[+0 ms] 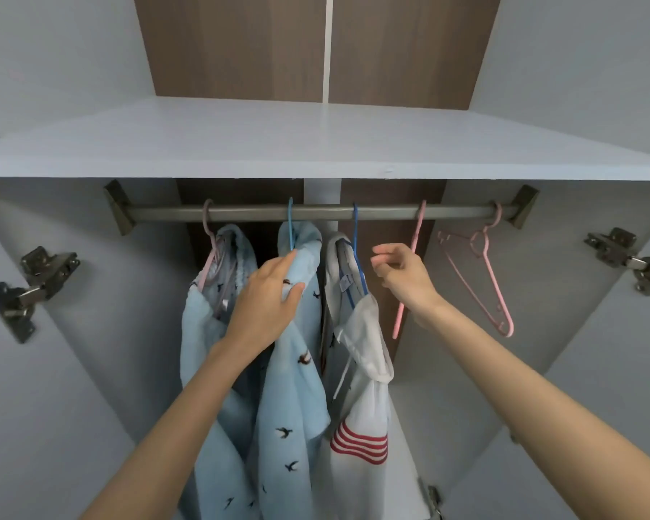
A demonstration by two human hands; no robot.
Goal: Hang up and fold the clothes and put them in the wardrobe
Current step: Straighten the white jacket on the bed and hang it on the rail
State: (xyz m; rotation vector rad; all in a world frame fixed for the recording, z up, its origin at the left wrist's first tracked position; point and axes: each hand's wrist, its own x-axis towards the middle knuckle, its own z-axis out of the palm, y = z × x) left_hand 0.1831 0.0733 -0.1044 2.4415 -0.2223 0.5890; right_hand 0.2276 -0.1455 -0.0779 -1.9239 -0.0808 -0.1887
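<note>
Inside the wardrobe a grey rail carries several hangers. Two light-blue garments with dark bird prints hang at the left and the middle, and a white hooded top with red stripes hangs on a blue hanger. My left hand rests on the middle blue garment near its collar, thumb pressed into the cloth. My right hand hovers beside the white top with its fingers loosely curled and holding nothing, in front of an empty pink hanger.
A second empty pink hanger hangs at the rail's right end. A pale shelf runs above the rail. Both doors stand open, with metal hinges at the left and right.
</note>
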